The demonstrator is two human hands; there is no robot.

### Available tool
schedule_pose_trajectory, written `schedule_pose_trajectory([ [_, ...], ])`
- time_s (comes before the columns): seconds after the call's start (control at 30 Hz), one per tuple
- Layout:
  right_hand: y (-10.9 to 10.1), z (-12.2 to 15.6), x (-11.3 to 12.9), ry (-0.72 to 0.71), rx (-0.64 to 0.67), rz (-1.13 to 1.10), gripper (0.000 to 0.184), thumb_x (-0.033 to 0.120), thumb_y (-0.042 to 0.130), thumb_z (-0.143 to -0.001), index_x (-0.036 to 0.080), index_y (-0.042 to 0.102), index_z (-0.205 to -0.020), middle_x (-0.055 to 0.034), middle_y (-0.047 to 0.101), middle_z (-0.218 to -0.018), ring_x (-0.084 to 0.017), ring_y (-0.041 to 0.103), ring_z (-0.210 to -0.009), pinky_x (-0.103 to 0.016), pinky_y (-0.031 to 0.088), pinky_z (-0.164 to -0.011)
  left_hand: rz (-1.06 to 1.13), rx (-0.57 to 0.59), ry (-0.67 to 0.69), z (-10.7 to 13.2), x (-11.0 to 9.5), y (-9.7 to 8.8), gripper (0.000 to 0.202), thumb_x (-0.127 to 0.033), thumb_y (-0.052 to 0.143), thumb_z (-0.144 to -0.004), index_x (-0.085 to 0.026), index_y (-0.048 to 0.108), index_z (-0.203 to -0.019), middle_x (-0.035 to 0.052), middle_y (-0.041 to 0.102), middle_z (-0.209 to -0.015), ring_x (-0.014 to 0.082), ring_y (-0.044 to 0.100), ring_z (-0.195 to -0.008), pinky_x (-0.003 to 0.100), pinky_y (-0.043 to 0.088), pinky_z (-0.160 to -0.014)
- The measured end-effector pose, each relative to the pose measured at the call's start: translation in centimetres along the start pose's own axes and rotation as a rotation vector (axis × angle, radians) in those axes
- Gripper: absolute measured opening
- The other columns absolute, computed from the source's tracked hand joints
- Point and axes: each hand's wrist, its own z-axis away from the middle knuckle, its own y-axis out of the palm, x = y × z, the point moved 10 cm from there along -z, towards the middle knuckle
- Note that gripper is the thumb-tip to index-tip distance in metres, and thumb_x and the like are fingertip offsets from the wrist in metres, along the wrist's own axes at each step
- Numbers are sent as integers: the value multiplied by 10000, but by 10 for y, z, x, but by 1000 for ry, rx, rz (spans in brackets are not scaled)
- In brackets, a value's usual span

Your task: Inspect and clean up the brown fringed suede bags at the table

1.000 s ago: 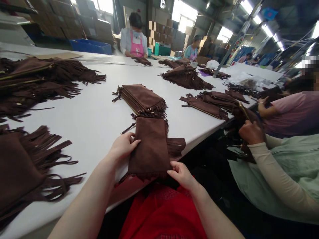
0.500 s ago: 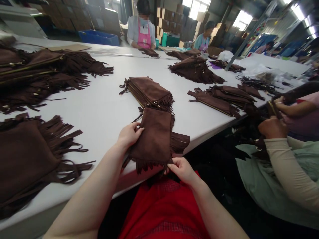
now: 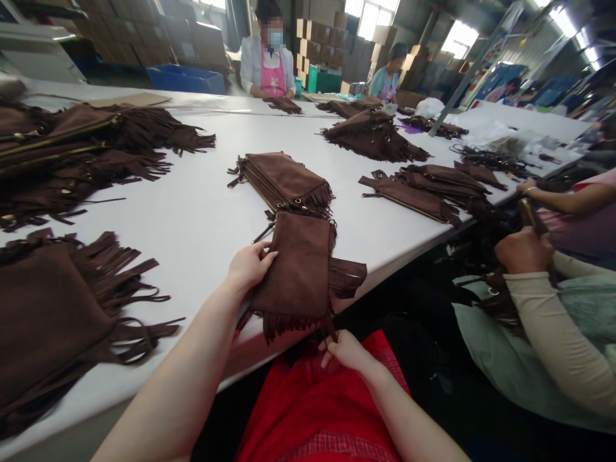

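In front of me a brown suede-like fringed pouch (image 3: 301, 263) lies flat at the table's front edge, its fringe hanging over the edge and sticking out to the right. My left hand (image 3: 253, 264) grips its left side, thumb on top and fingers partly hidden. Below the pouch's lower right corner, my right hand (image 3: 344, 350) is closed on a fringe strip (image 3: 331, 328) that hangs from that corner. Just behind, touching the pouch, is a stack of similar zipped pouches (image 3: 286, 179) with gold zips and rings.
A larger fringed pouch (image 3: 48, 321) lies at the left, with a heap of zipped ones (image 3: 58, 141) behind it. More piles (image 3: 375, 135) and flat pouches (image 3: 428, 189) are at the right. A co-worker's hand (image 3: 524, 247) holds brown material close by. Other people work across the white table (image 3: 192, 192).
My right hand has moved down from the pouch's corner, toward my red apron. My left hand keeps its grip on the pouch's left side. The view has shifted slightly.
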Motion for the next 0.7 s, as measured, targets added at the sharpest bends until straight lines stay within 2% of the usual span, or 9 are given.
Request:
schedule_pose_trajectory([
  [0.13,-9,3,-32,37,-36,39,200,133,453,-790,133,647,-838,-13,687,-548,-146,639,-517,-203,426,-520,-41,15,21,0,-4,1,403,-439,490,-871,-296,635,-1219,-5,704,-799,176,629,-743,274,424,-669],
  [0.27,-17,-2,-45,35,-116,104,188,67,509,-718,139,651,-818,-30,706,-629,-147,644,-568,-210,440,-549,-94,72,43,-4,-15,5,403,-422,487,-874,-298,632,-1229,11,719,-862,188,651,-808,275,454,-722],
  [0.4,-1,-13,-39,-52,-132,244,216,40,558,-662,159,693,-781,-32,722,-706,-161,660,-655,-216,442,-585,-248,141,86,-10,-35,8,384,-431,501,-862,-331,651,-1201,33,730,-976,220,662,-918,293,473,-781],
  [0.53,21,-11,-49,-89,-112,386,301,51,605,-639,184,723,-882,-48,746,-829,-198,687,-776,-244,474,-667,-378,164,112,-22,-50,10,384,-408,486,-857,-348,652,-1198,56,721,-1079,253,657,-994,320,482,-800],
  [0.6,22,-7,-63,-64,-125,490,372,45,646,-604,200,723,-933,-65,747,-885,-232,696,-842,-270,489,-713,-424,124,94,-31,-48,5,379,-371,466,-865,-344,652,-1193,64,717,-1096,251,656,-1004,319,484,-798],
  [0.7,8,-4,-74,-33,-171,544,375,43,648,-609,207,718,-939,-81,741,-903,-259,700,-883,-297,505,-747,-448,80,59,-39,-38,2,366,-376,432,-888,-329,661,-1169,70,716,-1090,240,658,-998,315,483,-818],
])
